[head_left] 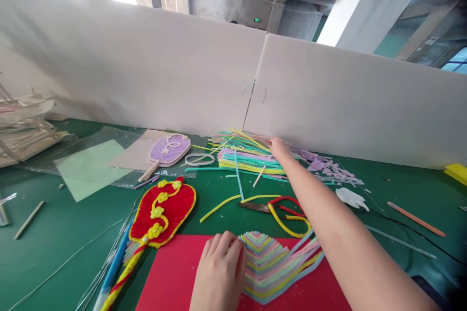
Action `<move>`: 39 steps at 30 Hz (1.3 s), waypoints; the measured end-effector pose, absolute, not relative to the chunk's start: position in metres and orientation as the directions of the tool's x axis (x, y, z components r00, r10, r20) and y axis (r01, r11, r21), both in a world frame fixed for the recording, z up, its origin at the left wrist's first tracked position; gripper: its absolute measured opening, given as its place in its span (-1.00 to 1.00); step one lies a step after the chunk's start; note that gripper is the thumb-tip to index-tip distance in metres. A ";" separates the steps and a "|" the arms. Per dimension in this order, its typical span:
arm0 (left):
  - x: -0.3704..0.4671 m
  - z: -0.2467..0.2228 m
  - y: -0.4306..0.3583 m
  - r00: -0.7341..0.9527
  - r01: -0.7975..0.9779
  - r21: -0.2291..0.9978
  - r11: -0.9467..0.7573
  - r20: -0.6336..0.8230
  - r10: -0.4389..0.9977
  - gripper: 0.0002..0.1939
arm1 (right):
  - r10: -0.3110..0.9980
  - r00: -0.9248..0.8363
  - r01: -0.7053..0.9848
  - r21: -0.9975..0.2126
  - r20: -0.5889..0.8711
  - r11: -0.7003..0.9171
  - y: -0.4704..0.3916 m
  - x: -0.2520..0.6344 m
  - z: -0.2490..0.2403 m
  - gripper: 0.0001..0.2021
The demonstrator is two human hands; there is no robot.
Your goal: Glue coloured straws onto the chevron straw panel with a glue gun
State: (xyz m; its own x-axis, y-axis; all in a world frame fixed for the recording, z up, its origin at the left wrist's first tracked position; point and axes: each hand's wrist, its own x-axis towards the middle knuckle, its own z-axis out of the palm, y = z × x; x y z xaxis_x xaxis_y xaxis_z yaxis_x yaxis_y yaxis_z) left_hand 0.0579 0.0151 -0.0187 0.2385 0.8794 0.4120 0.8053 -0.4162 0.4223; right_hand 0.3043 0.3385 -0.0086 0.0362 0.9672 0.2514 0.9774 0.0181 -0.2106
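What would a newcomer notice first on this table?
Probably the bright red fan with yellow flowers, left of centre. Next, perhaps, the heap of pastel strips at the back, where the right hand is. Nearest, a striped piece lies on a red sheet beside the left hand.

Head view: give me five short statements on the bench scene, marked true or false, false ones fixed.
1. The right hand is at the pile of fuzzy strips. True.
2. The left hand grips the scissors. False: it is at the chevron-striped piece; the scissors lie on the green tabletop.
3. The red fan carries yellow flowers. True.
4. The chevron-striped piece lies on a white sheet. False: the sheet under it is red.
5. The purple fan lies farther from the viewer than the red fan. True.
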 end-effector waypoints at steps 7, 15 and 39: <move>0.059 -0.014 0.014 0.235 0.804 0.445 -0.395 0.373 0.898 -0.78 | 0.956 0.066 0.974 -0.225 0.285 0.000 0.329 0.308 -0.008 -0.68; 0.058 -0.010 0.014 0.220 0.811 0.444 -0.380 0.371 0.902 -0.78 | 0.810 0.042 0.945 -0.287 0.585 0.158 0.302 0.321 0.020 -0.74; 0.062 0.023 -0.053 0.174 0.520 0.773 -0.363 0.321 0.931 -0.90 | 0.547 -0.483 0.752 0.004 0.684 0.659 -0.045 0.275 0.033 -0.59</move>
